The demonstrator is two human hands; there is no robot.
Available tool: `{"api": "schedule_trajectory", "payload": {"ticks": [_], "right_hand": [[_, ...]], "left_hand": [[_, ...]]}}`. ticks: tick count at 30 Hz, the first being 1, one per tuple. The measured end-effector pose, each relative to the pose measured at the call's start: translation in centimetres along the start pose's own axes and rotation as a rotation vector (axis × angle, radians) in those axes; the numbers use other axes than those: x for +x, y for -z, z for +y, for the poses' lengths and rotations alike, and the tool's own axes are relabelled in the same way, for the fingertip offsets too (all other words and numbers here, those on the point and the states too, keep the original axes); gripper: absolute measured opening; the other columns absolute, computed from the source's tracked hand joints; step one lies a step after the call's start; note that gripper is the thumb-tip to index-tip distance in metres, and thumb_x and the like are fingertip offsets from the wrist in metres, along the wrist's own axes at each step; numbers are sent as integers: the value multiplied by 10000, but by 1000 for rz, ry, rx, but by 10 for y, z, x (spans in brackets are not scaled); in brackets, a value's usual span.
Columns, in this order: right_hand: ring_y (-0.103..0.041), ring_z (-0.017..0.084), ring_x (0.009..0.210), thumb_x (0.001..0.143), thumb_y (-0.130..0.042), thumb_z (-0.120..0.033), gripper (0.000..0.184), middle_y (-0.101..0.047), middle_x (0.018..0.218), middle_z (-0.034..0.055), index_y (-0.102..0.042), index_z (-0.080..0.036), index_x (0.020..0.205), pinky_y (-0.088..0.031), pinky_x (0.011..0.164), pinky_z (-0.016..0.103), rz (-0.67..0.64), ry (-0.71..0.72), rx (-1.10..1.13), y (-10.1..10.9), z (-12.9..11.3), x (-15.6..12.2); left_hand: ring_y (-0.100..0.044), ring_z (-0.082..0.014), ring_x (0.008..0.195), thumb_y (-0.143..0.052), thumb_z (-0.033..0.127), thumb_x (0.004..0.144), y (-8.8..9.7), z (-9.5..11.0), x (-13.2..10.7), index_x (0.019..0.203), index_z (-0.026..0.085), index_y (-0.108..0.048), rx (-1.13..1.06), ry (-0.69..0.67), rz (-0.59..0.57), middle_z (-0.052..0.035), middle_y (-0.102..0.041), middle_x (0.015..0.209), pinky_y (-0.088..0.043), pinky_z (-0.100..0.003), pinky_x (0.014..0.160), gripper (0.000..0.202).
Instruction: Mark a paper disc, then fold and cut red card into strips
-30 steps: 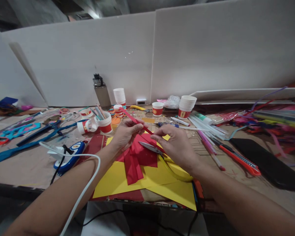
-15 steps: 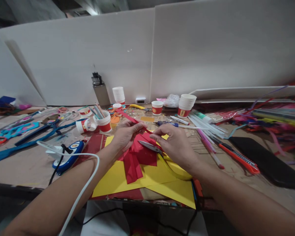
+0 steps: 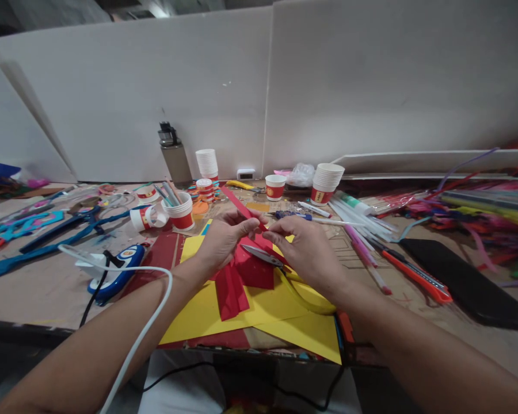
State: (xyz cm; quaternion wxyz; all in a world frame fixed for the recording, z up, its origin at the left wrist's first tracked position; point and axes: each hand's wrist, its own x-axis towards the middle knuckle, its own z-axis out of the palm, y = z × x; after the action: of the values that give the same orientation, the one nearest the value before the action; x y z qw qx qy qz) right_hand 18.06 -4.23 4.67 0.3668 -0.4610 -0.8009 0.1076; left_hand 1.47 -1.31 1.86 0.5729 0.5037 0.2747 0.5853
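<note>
A narrow red paper strip point(image 3: 239, 203) runs slantwise between my two hands, its far end sticking up past the left one. My left hand point(image 3: 228, 237) is closed, pinching the strip between thumb and fingers. The fingertips of my right hand point(image 3: 300, 244) pinch the strip's near part. Beneath them lie yellow-handled scissors point(image 3: 300, 293), their blades pointing left under my right hand. They rest on red paper pieces point(image 3: 259, 267), one folded lengthwise point(image 3: 232, 296). Under these are yellow paper sheets point(image 3: 207, 319).
Paper cups with pencils point(image 3: 181, 214) and cup stacks point(image 3: 327, 181) stand behind. A red utility knife point(image 3: 416, 276) and black phone-like slab point(image 3: 466, 284) lie right. A blue-and-white power strip point(image 3: 123, 273) with a white cable point(image 3: 168, 287) sits left, the cable crossing my left forearm.
The strip's far end has swung to the right and stands steeper. My left hand has shifted slightly right, closer to my right hand. Both hands keep their hold. The view has shifted slightly.
</note>
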Motion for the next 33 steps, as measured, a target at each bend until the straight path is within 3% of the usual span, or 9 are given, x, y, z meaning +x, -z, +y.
{"api": "schedule_trajectory", "payload": {"ticks": [8, 20, 33], "right_hand": [[-591, 159, 717, 859, -608, -205, 135, -691, 761, 33, -702, -176, 766, -409, 666, 280, -2, -19, -19, 1, -2, -1], [-578, 157, 701, 868, -598, -234, 169, -671, 730, 33, -677, -180, 728, -403, 655, 278, 0, 21, -55, -2, -1, -3], [-603, 175, 756, 849, -618, -235, 98, -698, 802, 41, -688, -183, 804, -417, 685, 283, -35, 26, -47, -4, -1, -3]], "left_hand": [[-549, -86, 551, -781, 252, 671, 9, 2, 6, 783, 136, -712, -32, -60, -14, -54, -710, 736, -437, -230, 574, 176], [-574, -93, 542, -864, 310, 530, 3, 4, 5, 658, 121, -681, -116, 35, 107, -40, -687, 632, -445, -223, 557, 293], [-557, -84, 523, -844, 317, 571, 3, -3, 4, 641, 121, -675, -137, 99, 99, -38, -679, 632, -446, -215, 546, 268]]}}
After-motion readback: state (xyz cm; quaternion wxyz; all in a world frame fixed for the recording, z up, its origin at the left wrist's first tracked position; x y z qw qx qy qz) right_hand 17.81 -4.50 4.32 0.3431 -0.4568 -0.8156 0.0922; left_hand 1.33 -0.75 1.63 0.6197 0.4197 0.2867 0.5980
